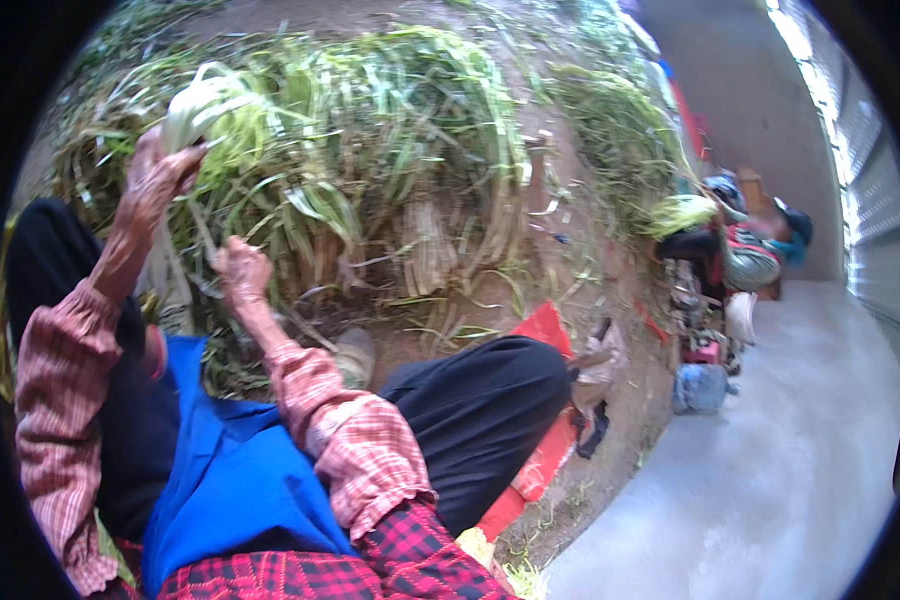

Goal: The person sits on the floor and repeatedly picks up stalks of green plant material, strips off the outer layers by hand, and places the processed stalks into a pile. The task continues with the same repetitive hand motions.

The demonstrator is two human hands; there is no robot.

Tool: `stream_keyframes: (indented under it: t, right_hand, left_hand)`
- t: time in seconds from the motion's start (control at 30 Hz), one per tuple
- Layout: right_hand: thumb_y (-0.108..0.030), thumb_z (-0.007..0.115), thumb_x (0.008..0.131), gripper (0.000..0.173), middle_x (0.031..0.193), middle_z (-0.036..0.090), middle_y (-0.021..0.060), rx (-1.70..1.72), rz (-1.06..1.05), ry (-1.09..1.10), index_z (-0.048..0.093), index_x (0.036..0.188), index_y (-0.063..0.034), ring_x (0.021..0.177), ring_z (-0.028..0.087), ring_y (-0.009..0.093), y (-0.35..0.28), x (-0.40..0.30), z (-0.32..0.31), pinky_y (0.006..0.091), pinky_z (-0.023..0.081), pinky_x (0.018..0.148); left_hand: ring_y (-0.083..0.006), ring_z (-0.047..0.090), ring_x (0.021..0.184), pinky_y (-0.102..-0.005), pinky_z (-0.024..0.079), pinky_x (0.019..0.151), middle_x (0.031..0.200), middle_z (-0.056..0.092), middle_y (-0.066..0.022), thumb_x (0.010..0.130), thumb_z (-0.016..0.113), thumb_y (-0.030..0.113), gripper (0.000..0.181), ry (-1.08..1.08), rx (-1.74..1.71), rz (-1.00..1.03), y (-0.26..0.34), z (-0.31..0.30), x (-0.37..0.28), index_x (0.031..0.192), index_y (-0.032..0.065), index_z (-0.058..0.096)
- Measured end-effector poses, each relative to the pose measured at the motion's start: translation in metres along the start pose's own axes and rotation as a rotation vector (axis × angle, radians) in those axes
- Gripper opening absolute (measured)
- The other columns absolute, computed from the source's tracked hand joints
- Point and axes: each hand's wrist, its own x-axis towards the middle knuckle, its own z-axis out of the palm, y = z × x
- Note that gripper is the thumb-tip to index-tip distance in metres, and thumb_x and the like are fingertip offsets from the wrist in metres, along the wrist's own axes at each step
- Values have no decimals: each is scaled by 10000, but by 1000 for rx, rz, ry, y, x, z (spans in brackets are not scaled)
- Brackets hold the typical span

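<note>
Raised at the upper left, my left hand (163, 174) is closed around a bundle of pale leafy stalks (199, 109), whose whitish part shows above the fist. Lower and to its right, my right hand (244, 271) has its fingers curled at a thin pale strand (202, 231) that hangs between the hands. Beyond both hands a large heap of long green leaves and stalks (420, 112) lies on the ground. The cut or root ends of the heap (427, 247) face me, brownish and dry-looking.
A second heap of green stalks (615, 135) lies to the right. Near my bent knee is a red sheet (544, 465) with a crumpled bag (600, 367) beside it. Farther right sit a large clear plastic bottle (699, 388) and another person (750, 247) holding leafy stalks.
</note>
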Motion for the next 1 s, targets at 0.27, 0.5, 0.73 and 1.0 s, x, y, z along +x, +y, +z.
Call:
stream_keyframes:
  t: [0.27, 0.5, 0.73, 1.0]
  right_hand:
    - [-140, 536, 734, 110, 634, 582, 148, -136, -207, -220, 492, 677, -58, 609, 593, 332, 51, -40, 5, 446, 438, 524]
    - [-238, 647, 691, 227, 886, 634, 140, -310, -2, -662, 658, 878, -110, 838, 614, 284, 103, -40, 4, 396, 485, 755]
    - [-335, 427, 891, 335, 827, 652, 87, 558, -57, -286, 616, 966, -68, 759, 617, 180, -41, 47, -96, 287, 465, 621]
    - [-193, 488, 905, 221, 514, 407, -61, 1249, 101, -513, 572, 822, -7, 410, 338, 14, -76, 37, -92, 175, 263, 376]
  left_hand:
    - [-30, 449, 479, -169, 294, 443, 636, 558, 18, 808, 605, 165, 144, 54, -163, 205, 36, -29, 4, 830, 23, 607]
    - [-77, 531, 511, -162, 434, 483, 724, 632, -76, 780, 621, 44, 101, 125, -453, 86, 21, -40, 13, 831, -43, 630]
    - [-36, 491, 453, -154, 308, 375, 645, 624, -45, 760, 639, 63, 104, -9, -442, -28, 4, -34, 15, 800, -31, 659]
    - [-60, 583, 583, -172, 356, 448, 774, 665, -62, 778, 625, 101, 151, 12, -410, 42, -10, -31, 24, 899, 11, 636]
